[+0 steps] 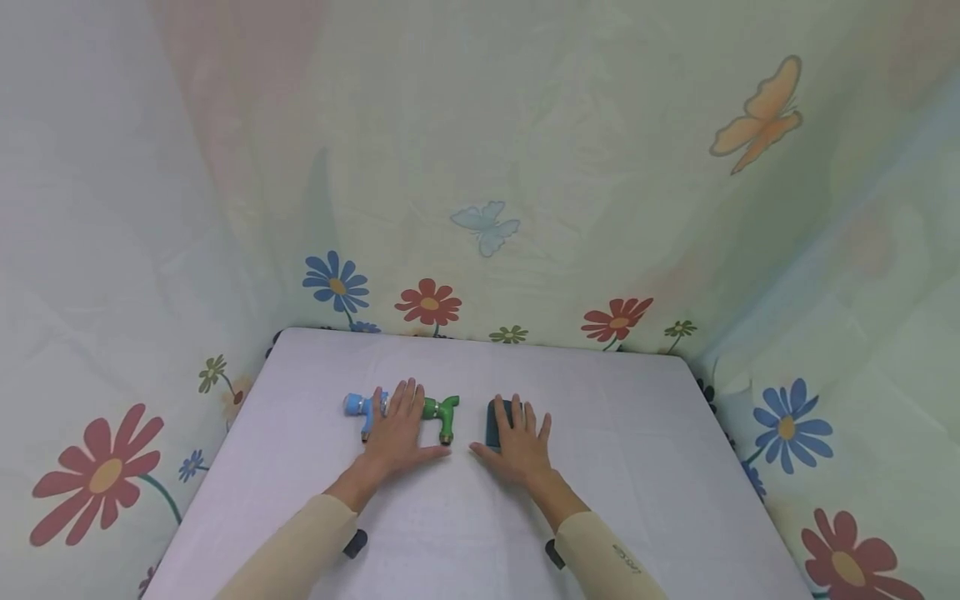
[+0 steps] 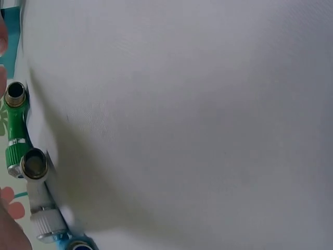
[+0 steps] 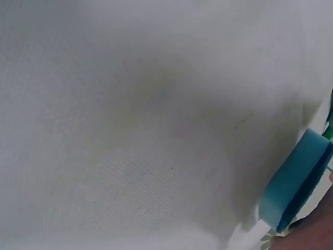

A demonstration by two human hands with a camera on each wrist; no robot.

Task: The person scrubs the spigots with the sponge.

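With fingers spread, my left hand (image 1: 396,429) lies over a row of small taps. A blue tap (image 1: 352,405) shows at its left side and a green tap (image 1: 449,410) at its right. Between these two, the left wrist view shows a white tap (image 2: 44,203), which the hand covers in the head view. My right hand (image 1: 519,446), fingers also spread, is over a teal sponge (image 1: 492,427) with a darker scouring side. The right wrist view shows the sponge (image 3: 291,179) from its edge; whether the palm presses on it, I cannot tell.
A pale cloth-covered table (image 1: 637,467) carries these things. Around it hang curtains printed with flowers and butterflies, close along its back edge and sides. A dark wrist strap piece (image 1: 356,543) sticks out below the left sleeve.
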